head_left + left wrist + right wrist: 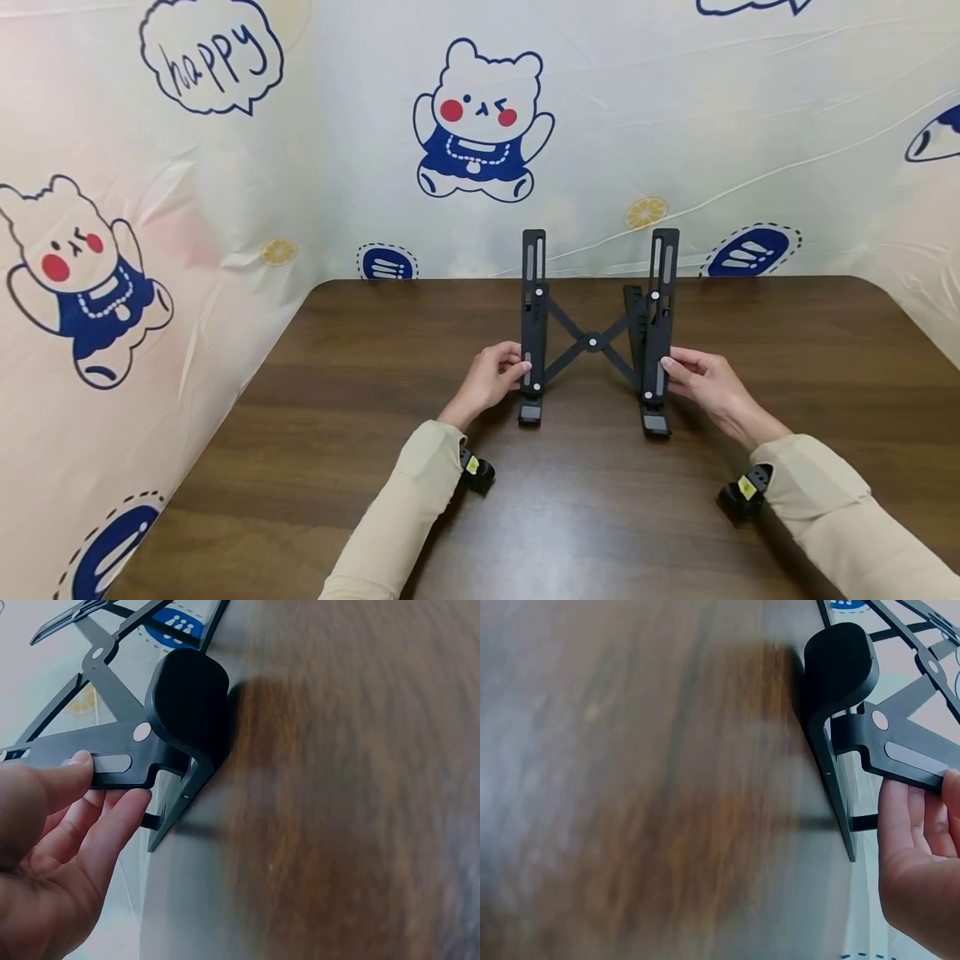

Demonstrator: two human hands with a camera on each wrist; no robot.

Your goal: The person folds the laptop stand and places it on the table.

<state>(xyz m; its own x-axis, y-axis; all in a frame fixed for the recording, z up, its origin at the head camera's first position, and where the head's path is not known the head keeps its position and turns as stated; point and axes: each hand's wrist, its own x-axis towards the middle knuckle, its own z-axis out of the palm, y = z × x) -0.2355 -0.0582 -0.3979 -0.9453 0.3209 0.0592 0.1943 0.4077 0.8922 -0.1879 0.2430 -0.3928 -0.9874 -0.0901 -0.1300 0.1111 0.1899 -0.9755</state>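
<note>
Cloth: on my far left a bear is printed on the hanging cloth, which also runs behind the table
Left sleeve: the pale sleeve reaches up from below, with a small black camera at its cuff
Left hand: I see the left hand pinching, thumb on the face of the left rail and fingers behind its edge, near the low end
Left lip: the left lip hooks up just below that grip, on the person's side
Stand: the black stand is on the table, straight ahead of the person and between the hands, its base towards the wood
Long axis: both rails run away from the person and rise towards the far end; the cross spans the gap, spread in an X
Right rail: I read the right rail as roughly parallel to the left, its right lip also facing the person
Right hand: the right hand pinches this rail low down, thumb on its face, fingers behind
Nearer hand: neither, as I judge it; each touches its own side, so the line that matters runs crosswise from hand to hand through the cross
</note>
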